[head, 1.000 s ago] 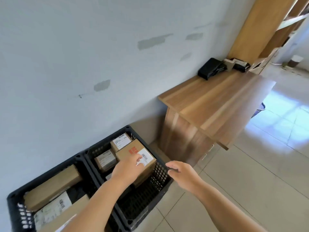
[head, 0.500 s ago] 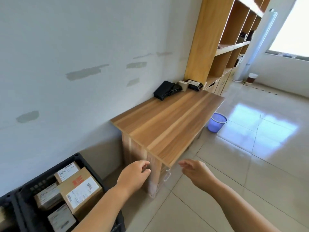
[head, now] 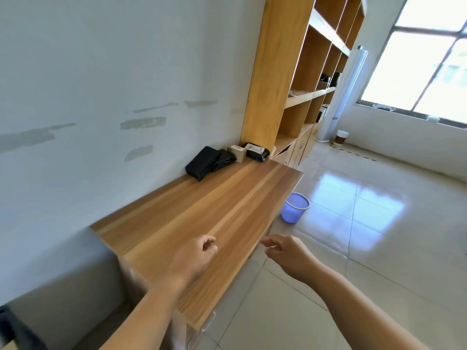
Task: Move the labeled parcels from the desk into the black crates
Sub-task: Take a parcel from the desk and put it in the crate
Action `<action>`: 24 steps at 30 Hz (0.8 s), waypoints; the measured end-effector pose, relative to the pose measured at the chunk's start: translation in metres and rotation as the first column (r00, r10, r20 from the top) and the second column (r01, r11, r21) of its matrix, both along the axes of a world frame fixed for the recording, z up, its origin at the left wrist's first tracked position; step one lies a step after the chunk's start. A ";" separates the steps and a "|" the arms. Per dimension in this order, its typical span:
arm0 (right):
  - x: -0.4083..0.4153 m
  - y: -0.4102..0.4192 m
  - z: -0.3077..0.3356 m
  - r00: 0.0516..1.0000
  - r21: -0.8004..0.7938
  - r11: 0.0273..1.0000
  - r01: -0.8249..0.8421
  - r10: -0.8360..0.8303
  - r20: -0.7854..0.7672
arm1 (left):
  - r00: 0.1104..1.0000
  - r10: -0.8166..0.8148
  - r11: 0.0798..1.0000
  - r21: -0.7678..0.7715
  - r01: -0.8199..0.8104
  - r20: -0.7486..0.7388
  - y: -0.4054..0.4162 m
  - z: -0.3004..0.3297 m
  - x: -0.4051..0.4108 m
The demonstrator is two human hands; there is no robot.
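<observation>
While both hands are held empty over the near end of the desk [head: 202,213], left hand [head: 194,258] and right hand [head: 288,256] loosely curled, three parcels [head: 202,162] are seen at its far end against the wall, beside the shelving unit [head: 267,72].

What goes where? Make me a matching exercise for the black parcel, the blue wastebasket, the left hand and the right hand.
Things:
1. black parcel
2. blue wastebasket
3. left hand
4. right hand

Places:
A. over the floor tiles, just past the desk's front edge
B. on the floor beside the desk
C. at the far end of the desk, by the wall
D. above the near part of the desk top, holding nothing

Pairs: 1-C, 2-B, 3-D, 4-A
</observation>
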State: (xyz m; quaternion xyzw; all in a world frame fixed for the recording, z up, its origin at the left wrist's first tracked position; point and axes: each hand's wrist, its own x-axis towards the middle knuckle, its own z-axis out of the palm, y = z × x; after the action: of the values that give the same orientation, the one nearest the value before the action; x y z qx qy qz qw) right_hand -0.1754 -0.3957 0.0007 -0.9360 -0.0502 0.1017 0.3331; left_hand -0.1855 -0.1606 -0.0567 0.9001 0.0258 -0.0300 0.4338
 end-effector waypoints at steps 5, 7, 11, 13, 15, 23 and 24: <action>0.087 -0.032 0.009 0.999 -0.008 0.999 0.038 -0.037 0.010 | 1.000 -0.020 1.000 -0.006 0.020 -0.013 -0.032 0.003 0.089; 0.115 -0.045 0.005 0.999 -0.001 0.999 0.039 -0.039 0.004 | 0.999 -0.027 1.000 -0.007 0.027 -0.027 -0.043 0.001 0.117; 0.167 -0.074 -0.010 0.999 0.005 1.000 0.027 -0.027 -0.019 | 0.998 -0.021 0.999 0.029 0.022 -0.059 -0.066 -0.005 0.167; 0.199 -0.090 -0.018 0.999 0.005 1.000 0.022 -0.022 -0.023 | 0.997 -0.004 0.999 0.041 0.007 -0.076 -0.077 -0.010 0.193; 0.234 -0.106 -0.026 1.000 0.013 1.000 0.008 -0.008 -0.030 | 0.995 0.026 0.999 0.045 -0.021 -0.095 -0.090 -0.012 0.218; 0.383 -0.168 -0.036 0.988 0.033 0.989 -0.144 0.146 -0.058 | 0.970 0.215 0.977 0.037 -0.212 -0.114 -0.152 -0.012 0.325; 0.402 -0.175 -0.034 0.984 0.029 0.986 -0.162 0.163 -0.069 | 0.966 0.232 0.972 0.052 -0.228 -0.117 -0.160 -0.011 0.336</action>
State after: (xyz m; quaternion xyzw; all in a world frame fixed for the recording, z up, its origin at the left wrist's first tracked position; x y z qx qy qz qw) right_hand 0.2263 -0.5708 -0.0338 -0.9207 -0.1157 0.1614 0.3359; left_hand 0.1501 -0.3204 -0.0679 0.8957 0.1571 -0.0340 0.4145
